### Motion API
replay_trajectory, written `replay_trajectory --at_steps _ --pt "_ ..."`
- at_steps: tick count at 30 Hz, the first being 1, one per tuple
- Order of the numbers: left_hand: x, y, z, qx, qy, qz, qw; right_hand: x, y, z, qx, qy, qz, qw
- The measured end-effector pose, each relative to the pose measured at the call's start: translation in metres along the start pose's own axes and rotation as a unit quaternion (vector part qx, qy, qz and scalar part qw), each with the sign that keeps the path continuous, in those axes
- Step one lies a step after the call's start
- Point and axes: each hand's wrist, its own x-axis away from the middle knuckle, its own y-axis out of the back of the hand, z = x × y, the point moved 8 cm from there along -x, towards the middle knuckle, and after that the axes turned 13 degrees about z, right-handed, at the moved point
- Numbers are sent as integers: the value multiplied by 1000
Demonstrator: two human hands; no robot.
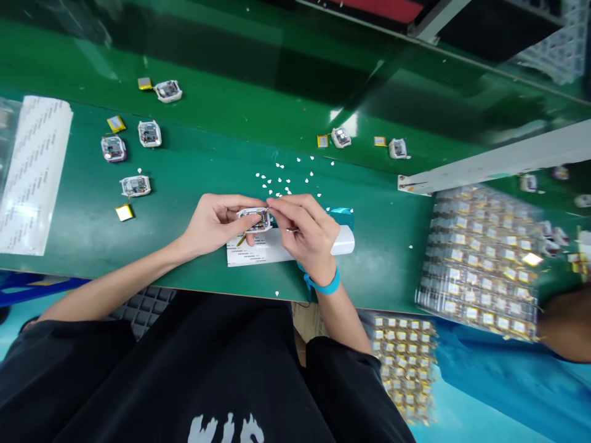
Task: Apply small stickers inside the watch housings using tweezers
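In front of my body, my left hand [217, 223] grips a small white-framed circuit unit [262, 223], its thumb across the top. A yellowish piece [241, 240] hangs below the unit. My right hand [308, 231] is closed at the unit's right upper corner, thumb and index finger pinched together; what they hold there is too small to make out. A thin tool-like piece shows near its curled fingers. Under both hands lies a printed white sheet [249, 255] with a rolled right end. Small white pieces [279, 181] are scattered just beyond my hands.
Several white-framed units [149, 133] with yellow batteries [124, 213] lie at the left; others [341, 138] lie farther back. A long white sheet [34, 178] is far left. Stacked clear trays [480, 264] and a metal bar [498, 157] stand right. Another person's arm [567, 323] shows at the right edge.
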Motion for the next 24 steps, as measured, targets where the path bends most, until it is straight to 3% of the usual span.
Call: replay_trajectory --at_steps 6,14,17,22,24 --pt "3 3 0 -60 7 -16 998 11 -9 -2 116 -7 38 993" --pt "4 4 -4 -83 6 -47 995 2 -2 -10 102 -73 21 992" --pt "3 3 -6 -85 -7 -48 995 -1 -4 -7 87 -50 40 994" --pt "2 3 -5 -80 -6 -42 996 5 -7 0 84 12 21 996" --pt "2 3 -2 -83 5 -41 996 6 -10 -3 98 2 35 995"
